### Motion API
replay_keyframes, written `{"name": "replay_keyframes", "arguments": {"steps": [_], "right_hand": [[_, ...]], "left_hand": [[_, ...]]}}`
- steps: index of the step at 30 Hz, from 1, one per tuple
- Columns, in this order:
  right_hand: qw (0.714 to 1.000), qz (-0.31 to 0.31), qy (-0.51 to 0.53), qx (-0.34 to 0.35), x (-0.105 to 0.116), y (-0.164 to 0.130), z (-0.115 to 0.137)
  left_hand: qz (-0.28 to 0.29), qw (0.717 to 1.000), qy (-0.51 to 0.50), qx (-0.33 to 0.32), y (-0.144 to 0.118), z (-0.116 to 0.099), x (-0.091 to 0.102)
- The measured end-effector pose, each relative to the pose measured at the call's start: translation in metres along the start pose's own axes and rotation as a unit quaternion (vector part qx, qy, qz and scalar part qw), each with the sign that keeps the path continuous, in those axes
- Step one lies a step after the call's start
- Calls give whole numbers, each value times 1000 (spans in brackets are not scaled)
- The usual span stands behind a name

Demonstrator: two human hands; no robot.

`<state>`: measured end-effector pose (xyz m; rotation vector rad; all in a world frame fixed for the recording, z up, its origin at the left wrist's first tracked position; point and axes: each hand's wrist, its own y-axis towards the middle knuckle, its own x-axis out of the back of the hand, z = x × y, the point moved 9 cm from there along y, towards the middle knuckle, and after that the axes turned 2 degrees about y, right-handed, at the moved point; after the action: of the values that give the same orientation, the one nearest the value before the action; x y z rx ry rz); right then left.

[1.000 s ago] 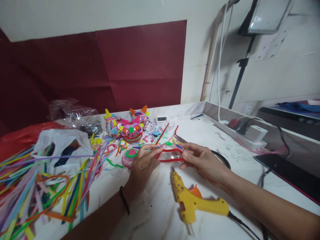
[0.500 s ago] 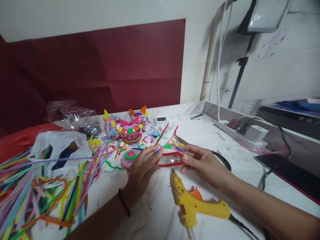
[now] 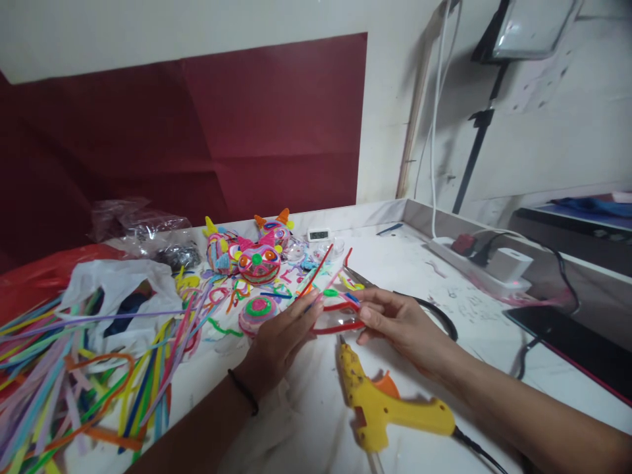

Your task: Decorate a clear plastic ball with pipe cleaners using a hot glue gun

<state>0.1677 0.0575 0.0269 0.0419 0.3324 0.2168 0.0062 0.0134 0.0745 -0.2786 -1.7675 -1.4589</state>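
Between my two hands is a clear plastic shell (image 3: 340, 318) edged with red pipe cleaner, with a green spot and a blue strip on top. My left hand (image 3: 284, 332) is closed against its left side, fingers together. On the right, my right hand (image 3: 390, 319) pinches the other end between thumb and fingers. A yellow glue gun (image 3: 380, 405) lies just below, its nozzle pointing up towards the shell. Behind my right hand, scissors (image 3: 356, 276) are partly hidden. Left of the shell sits a round pink piece with a green ring (image 3: 258, 315).
Several finished pipe-cleaner animal heads (image 3: 259, 262) stand at the back near a small digital display (image 3: 318, 234). Loose pipe cleaners (image 3: 59, 382) and a white plastic bag (image 3: 118, 283) cover the left. A power strip (image 3: 474, 266) and a black pad (image 3: 567, 342) lie right.
My left hand has shifted slightly right and its fingers have drawn together, lying flatter along the shell's left side. My right hand keeps its pinch almost unmoved.
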Motion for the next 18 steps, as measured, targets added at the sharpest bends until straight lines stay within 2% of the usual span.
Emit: {"name": "replay_keyframes", "arguments": {"steps": [18], "right_hand": [[1000,18,-17,-14,3,5,2]], "left_hand": [[-2,999,-31,17,-1,7,-3]]}}
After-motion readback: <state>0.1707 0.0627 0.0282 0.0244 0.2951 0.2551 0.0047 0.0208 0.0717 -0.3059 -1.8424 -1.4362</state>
